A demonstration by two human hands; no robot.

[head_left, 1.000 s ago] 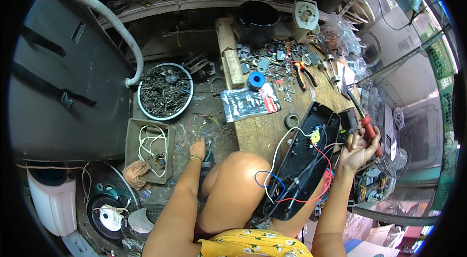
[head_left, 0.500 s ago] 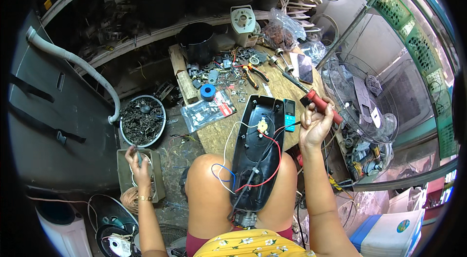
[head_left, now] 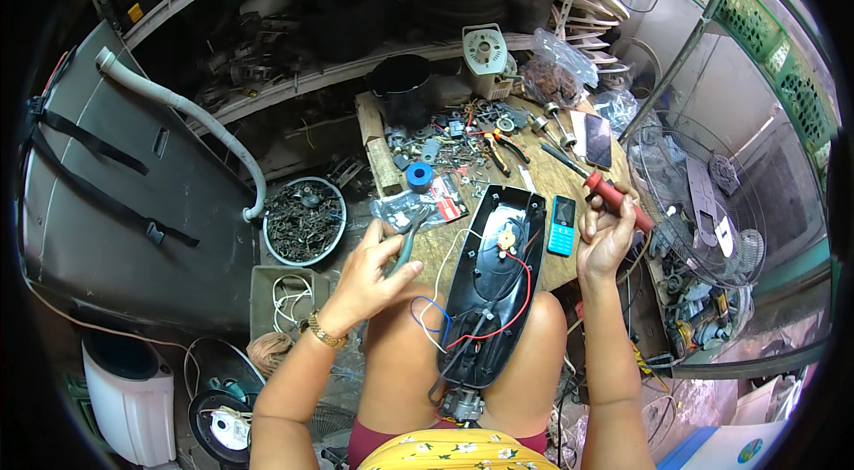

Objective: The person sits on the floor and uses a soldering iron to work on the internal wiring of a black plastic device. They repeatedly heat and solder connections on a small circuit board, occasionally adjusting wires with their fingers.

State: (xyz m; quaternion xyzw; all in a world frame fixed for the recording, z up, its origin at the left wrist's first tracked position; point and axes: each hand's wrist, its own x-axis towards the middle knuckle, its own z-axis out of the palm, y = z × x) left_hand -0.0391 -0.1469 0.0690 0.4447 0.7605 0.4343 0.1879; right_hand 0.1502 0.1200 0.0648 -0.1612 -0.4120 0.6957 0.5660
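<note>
In my left hand (head_left: pixel 360 279), raised beside the casing, is a slim hand tool (head_left: pixel 407 243) with a grey-green handle and a narrow metal tip; its exact kind is unclear. My right hand (head_left: pixel 609 239) grips a soldering iron (head_left: pixel 612 194) by its red handle, the shaft pointing up and left over the table. Across my thighs lies a long black plastic casing (head_left: pixel 485 292), hollow side up. A pale round switch (head_left: pixel 508 241) sits in its far half, with red, white and blue wires looping from it. At the casing's near end is a small metal motor (head_left: pixel 463 405).
On the wooden table (head_left: pixel 463 252) are a blue phone (head_left: pixel 561 225), orange-black pliers (head_left: pixel 507 152), blue tape (head_left: pixel 419 176) and scattered small parts. A basin of screws (head_left: pixel 304 221) stands left on the floor. A wire fan guard (head_left: pixel 703 203) is at the right.
My left hand has swung up and right with its tool, from above the floor box to beside the casing. The view has shifted; the soldering iron stays in my right hand.
</note>
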